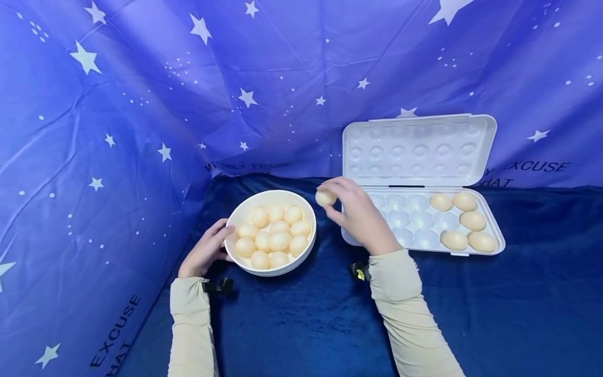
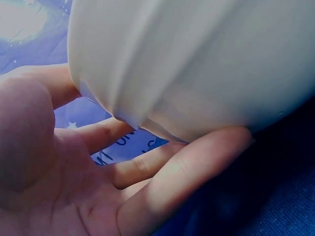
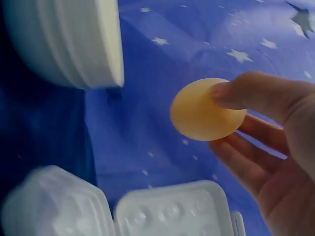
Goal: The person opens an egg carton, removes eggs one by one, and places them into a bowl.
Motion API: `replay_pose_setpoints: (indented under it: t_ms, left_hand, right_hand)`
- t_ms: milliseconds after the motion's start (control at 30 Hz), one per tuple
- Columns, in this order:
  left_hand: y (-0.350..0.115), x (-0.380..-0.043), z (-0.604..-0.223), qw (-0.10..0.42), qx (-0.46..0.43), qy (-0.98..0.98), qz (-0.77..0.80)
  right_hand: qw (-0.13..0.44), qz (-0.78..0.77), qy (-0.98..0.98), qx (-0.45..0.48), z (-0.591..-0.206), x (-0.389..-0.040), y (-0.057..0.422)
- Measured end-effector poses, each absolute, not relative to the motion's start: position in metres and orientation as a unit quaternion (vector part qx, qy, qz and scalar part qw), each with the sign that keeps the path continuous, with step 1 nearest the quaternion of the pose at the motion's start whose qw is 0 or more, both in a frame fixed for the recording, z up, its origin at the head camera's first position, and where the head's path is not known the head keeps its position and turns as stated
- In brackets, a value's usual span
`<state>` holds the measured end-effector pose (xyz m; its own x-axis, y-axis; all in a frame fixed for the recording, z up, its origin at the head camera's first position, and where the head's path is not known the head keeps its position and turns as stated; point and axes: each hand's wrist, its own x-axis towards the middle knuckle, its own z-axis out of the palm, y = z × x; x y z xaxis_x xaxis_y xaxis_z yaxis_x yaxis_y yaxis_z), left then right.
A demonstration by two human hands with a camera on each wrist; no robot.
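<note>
A white bowl with ridges round its outside holds several pale eggs. My left hand grips it at the left, thumb over the rim and fingers against the outer wall; the left wrist view shows fingertips on the bowl's lower side. Between bowl and egg box, my right hand pinches one egg between thumb and fingers, raised beside the bowl's right rim. In the right wrist view this egg is whole and smooth. The white egg box has several eggs at its right end.
The box's lid stands raised against the star-printed purple-blue cloth at the back. Unfilled cups fill its left and middle, partly behind my right hand. Dark blue fabric covers the table. Each wrist wears a black device.
</note>
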<state>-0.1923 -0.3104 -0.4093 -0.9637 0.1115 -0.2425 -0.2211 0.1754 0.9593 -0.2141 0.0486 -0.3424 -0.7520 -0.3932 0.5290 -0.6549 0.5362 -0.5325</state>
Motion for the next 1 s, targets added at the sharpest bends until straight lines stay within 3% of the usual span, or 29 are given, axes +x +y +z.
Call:
replay_pose_setpoints:
  t_ms: [433, 1000]
  left_hand:
    - [-0.312, -0.192, -0.406, 0.127, -0.037, 0.763, 0.633]
    - [-0.309, -0.193, -0.410, 0.133, -0.043, 0.762, 0.632]
  right_hand:
    - [0.105, 0.342, -0.868, 0.344, -0.369, -0.216, 0.001]
    - [0.040, 0.310, -0.889, 0.335, -0.386, -0.211, -0.016]
